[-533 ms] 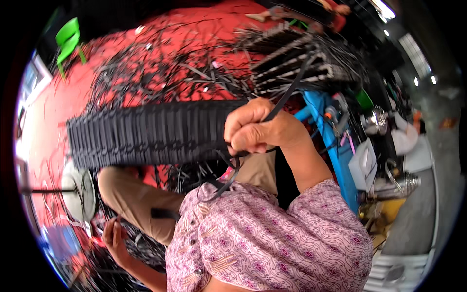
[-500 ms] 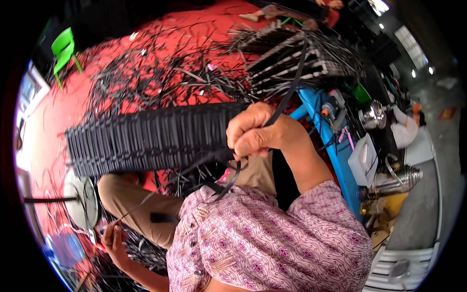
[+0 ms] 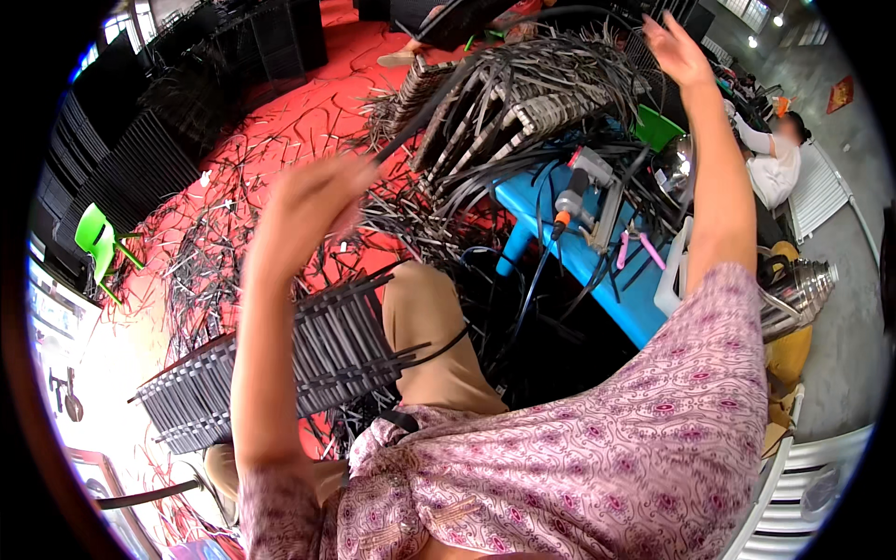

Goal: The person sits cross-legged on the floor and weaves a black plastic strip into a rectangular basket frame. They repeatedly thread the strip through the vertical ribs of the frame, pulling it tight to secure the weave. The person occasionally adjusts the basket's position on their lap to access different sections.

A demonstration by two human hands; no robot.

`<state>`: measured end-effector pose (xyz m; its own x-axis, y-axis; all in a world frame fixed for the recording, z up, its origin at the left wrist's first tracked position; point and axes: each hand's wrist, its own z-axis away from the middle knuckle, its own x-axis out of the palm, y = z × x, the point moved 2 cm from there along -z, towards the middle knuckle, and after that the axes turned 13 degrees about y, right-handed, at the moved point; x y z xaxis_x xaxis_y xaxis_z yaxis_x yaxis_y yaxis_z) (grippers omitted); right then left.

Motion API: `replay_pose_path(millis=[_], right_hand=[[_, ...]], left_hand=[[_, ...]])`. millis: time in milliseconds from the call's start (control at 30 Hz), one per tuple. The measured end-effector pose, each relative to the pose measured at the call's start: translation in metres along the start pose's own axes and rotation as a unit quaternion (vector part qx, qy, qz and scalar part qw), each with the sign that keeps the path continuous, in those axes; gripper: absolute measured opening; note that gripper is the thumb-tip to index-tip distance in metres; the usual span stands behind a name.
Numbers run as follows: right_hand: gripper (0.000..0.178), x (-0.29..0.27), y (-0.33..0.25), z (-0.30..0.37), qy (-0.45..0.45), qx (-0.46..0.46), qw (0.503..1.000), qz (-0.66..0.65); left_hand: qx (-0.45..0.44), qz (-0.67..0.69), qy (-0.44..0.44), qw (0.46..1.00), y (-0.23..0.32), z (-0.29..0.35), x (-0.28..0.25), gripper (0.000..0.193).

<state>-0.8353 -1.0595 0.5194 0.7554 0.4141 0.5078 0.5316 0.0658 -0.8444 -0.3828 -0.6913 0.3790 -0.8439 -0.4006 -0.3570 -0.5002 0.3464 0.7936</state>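
My left hand [image 3: 322, 201] is raised above the woven panel, smeared by motion, its fingers closed round a long black flat strip [image 3: 415, 129]. The strip runs up and away to the right, over a pile of similar strips. At the far upper right, my right hand [image 3: 677, 51] is stretched out with fingers apart; no strip shows clearly in it. Across my knees leans the black woven panel [image 3: 341, 345], ribbed with close rows of strips, partly hidden by my left forearm. Loose strip ends stick out from its right edge beside my knee.
A blue bench [image 3: 537, 201] at right bears a grey power tool [image 3: 577, 187] with an orange tip and pink-handled pliers [image 3: 639, 250]. Behind are stacked woven pieces [image 3: 537, 121]. Cut strips litter the red floor. A green chair [image 3: 96, 238] stands left; a person [image 3: 777, 168] sits far right.
My right hand has left the panel for the far upper right and opened. My left hand has risen from low left to above the panel, now gripping the strip. The view has swung right.
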Motion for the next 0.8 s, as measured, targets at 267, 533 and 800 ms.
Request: replay_pose_path(millis=[267, 533, 800], right_hand=[[0.044, -0.261, 0.036, 0.041, 0.496, -0.210, 0.840, 0.071], [0.031, -0.209, 0.169, 0.074, 0.337, -0.080, 0.907, 0.240], [0.054, -0.175, 0.229, 0.071, 0.207, -0.168, 0.814, 0.515]], left_hand=[[-0.123, 0.007, -0.128, 0.984, -0.067, -0.090, 0.180, 0.025], [-0.115, -0.082, -0.226, 0.964, -0.151, -0.034, 0.210, 0.028], [-0.044, -0.073, -0.025, 0.996, -0.109, -0.050, 0.283, 0.064]])
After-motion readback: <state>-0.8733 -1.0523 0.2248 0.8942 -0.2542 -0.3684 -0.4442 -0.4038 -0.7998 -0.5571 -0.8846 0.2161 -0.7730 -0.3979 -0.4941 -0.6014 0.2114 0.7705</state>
